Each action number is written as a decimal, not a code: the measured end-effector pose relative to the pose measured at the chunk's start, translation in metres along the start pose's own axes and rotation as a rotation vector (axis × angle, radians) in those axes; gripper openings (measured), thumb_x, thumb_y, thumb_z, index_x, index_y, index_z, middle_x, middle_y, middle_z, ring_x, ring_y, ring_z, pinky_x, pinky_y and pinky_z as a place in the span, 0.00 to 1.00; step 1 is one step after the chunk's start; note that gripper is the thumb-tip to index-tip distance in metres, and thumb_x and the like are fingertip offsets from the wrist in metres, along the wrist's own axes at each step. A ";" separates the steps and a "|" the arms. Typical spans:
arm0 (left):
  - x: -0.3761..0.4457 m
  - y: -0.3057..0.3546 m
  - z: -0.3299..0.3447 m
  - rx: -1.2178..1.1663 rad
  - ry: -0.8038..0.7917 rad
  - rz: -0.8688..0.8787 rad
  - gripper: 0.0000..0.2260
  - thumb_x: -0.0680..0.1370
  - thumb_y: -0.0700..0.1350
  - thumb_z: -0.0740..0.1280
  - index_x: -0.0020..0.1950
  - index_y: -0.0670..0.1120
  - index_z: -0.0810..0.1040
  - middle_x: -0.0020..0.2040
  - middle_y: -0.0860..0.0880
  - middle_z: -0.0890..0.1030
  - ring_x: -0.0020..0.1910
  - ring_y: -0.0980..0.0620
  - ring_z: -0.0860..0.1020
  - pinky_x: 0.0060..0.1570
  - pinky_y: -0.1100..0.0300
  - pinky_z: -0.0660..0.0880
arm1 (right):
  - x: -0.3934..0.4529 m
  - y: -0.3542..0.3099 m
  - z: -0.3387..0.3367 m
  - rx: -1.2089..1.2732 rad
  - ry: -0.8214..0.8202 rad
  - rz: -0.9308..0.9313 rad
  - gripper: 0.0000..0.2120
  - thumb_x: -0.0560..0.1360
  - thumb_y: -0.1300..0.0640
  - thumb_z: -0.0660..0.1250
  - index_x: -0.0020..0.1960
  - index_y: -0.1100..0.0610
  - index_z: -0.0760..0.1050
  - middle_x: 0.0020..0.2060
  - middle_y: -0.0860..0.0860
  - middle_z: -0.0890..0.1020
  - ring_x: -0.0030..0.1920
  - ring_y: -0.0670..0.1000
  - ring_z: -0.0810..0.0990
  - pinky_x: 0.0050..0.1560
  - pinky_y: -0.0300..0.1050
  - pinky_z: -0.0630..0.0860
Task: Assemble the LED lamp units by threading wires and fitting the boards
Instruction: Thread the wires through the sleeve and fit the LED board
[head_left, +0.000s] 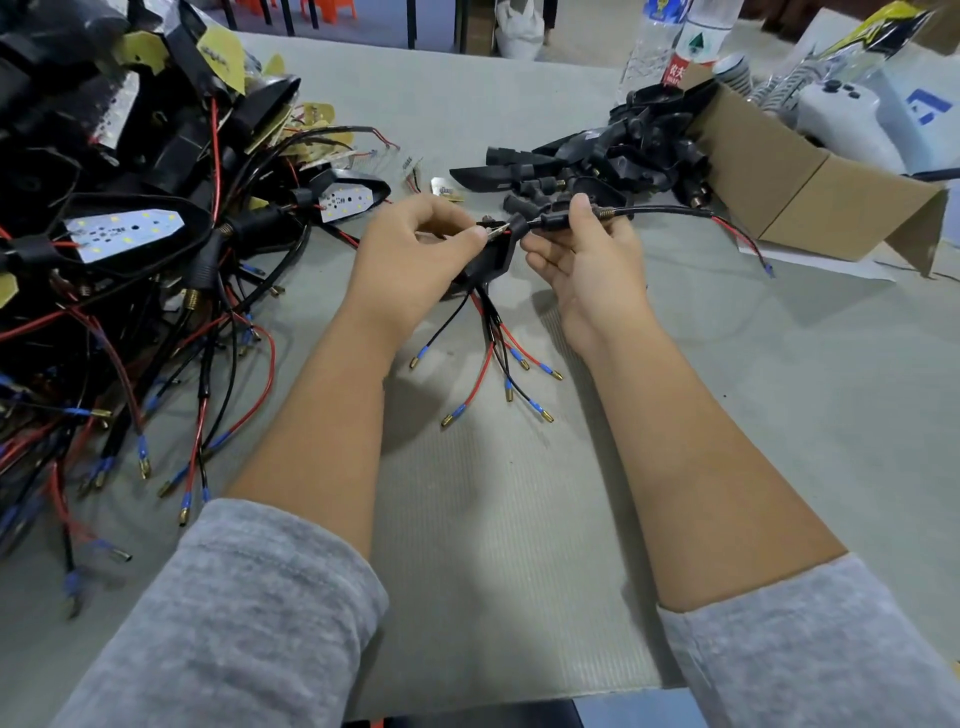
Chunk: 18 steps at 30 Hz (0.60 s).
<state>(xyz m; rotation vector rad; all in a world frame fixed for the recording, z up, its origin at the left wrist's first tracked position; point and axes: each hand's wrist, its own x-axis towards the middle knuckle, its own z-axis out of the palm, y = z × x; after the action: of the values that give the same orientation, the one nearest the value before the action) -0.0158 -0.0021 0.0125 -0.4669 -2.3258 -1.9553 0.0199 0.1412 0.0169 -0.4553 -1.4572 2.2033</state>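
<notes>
My left hand (415, 254) pinches the bare wire ends at the mouth of a black lamp housing (493, 257) held above the table's middle. My right hand (582, 249) grips the housing's black stem. A black sheathed cable (670, 210) runs from the stem to the right and ends in red and black leads. A bundle of spare wires (493, 358) with blue sleeves and brass tips hangs below my left hand onto the grey table (519, 519). An LED board (345, 200) sits in a finished housing to the left.
A big heap of assembled lamps and tangled red and black wires (130, 260) fills the left side. Empty black housings (613, 156) spill from a cardboard box (810, 187) at the back right. Water bottles (675, 47) stand behind them.
</notes>
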 end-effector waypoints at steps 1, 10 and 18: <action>0.000 -0.001 0.001 0.012 -0.005 -0.009 0.05 0.75 0.44 0.71 0.39 0.51 0.80 0.37 0.51 0.81 0.36 0.54 0.79 0.43 0.54 0.82 | 0.000 0.000 0.000 -0.001 0.002 0.003 0.07 0.83 0.56 0.59 0.57 0.60 0.67 0.49 0.61 0.80 0.36 0.51 0.81 0.39 0.41 0.80; 0.004 -0.002 0.005 0.304 0.138 0.072 0.08 0.81 0.46 0.63 0.46 0.47 0.80 0.39 0.54 0.79 0.38 0.58 0.74 0.39 0.67 0.68 | 0.000 0.003 0.001 -0.096 -0.113 -0.069 0.15 0.77 0.63 0.68 0.58 0.54 0.66 0.44 0.53 0.80 0.38 0.51 0.81 0.41 0.43 0.78; 0.002 0.002 0.013 0.215 0.197 0.092 0.10 0.81 0.46 0.62 0.52 0.43 0.81 0.44 0.53 0.79 0.44 0.57 0.74 0.42 0.67 0.66 | -0.004 0.009 0.001 -0.212 -0.222 -0.158 0.50 0.68 0.72 0.73 0.76 0.44 0.49 0.54 0.64 0.80 0.49 0.54 0.81 0.49 0.51 0.82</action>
<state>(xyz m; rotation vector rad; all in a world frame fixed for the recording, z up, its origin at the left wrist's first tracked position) -0.0152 0.0107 0.0124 -0.3410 -2.3088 -1.6085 0.0211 0.1355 0.0088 -0.1583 -1.7885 2.0355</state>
